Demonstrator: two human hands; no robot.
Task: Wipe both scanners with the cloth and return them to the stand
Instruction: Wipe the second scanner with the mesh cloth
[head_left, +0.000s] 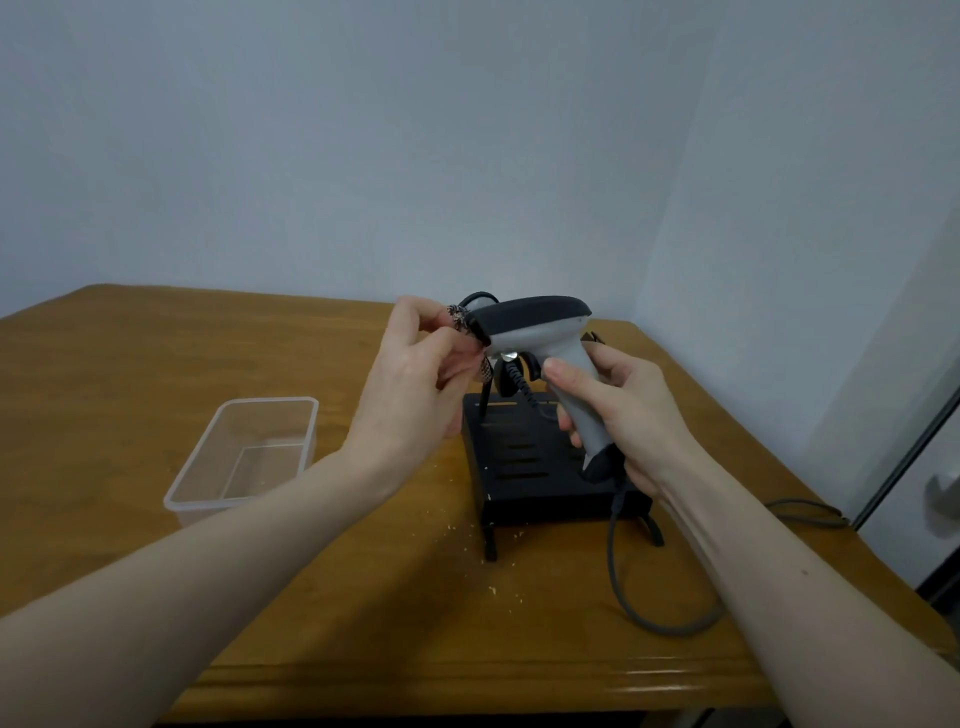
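The table (156, 358), brown wood, filled the lower view under a pale wall (363, 130). A clear tub (179, 488) sat on it, well to the left of the left fingers and nearer the person. The black stand (524, 467) stood just below and between both hands, its slotted base flat on the table, thin legs at its near edge.

The scanner (540, 325), grey with a black top, was held in the air above the stand, head pointing left. The right hand (628, 410) gripped its handle: the thumb lay across the near side of the grip and the other fingers curled round the far side. Its grey cable (615, 561) dropped from the butt below the right fingers and looped over the table toward the right edge.

The left hand (415, 384) was at the scanner's nose, fingers bent and close together, pinching the cloth (460, 318), a small patterned scrap, against the front of the head. Part of the cloth showed below the fingers too.

A second scanner (483, 300) showed only as a grey sliver behind the left fingertips, so its seat on the stand could not be told. Pale crumbs (491, 590) dotted the table nearer than the stand.
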